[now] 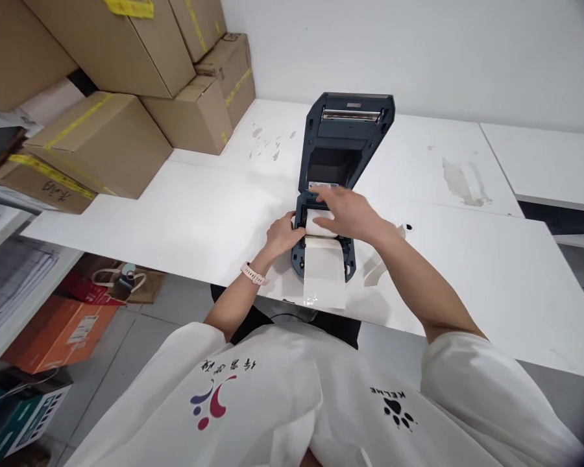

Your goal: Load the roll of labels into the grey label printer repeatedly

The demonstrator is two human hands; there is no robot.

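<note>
A dark label printer (349,259) stands on the white table with its lid (343,139) tipped up and back. Inside lies a white roll of label paper (315,224), and a strip of paper (324,272) runs from it over the front, down past the table edge. My left hand (283,235), a pink band on its wrist, grips the printer's left side, its thumb close to the roll's left end. Above the roll is my right hand (345,211), thumb and fingers spread. The thumb reaches over the paper; whether it touches the roll is hard to see.
Cardboard boxes (107,139) with yellow tape are piled at the left back. A loose piece of paper (377,272) lies right of the printer. White wall (418,52) rises behind the table. An orange box (61,331) sits low on the left.
</note>
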